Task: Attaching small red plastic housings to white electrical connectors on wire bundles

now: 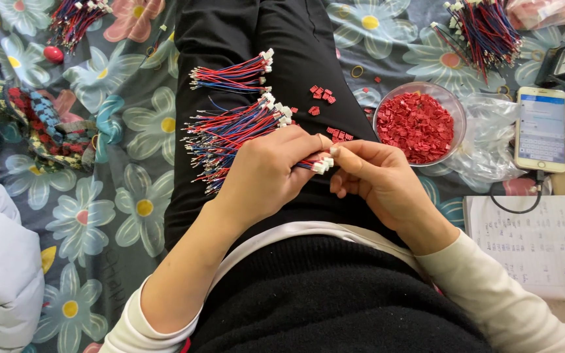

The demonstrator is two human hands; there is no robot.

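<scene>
My left hand grips a bundle of red and blue wires with white plug ends, fanned out to the left over my black-trousered lap. My right hand meets it at the white plugs, thumb and forefinger pinched on a plug at the bundle's end. A second, smaller wire bundle lies higher on my leg. Small red plastic housings are scattered on the lap near my hands.
A clear round bowl full of red housings stands right of my legs on a crumpled plastic bag. Further wire bundles lie at top left and top right. A smartphone, a notebook and a flowered bedcover surround me.
</scene>
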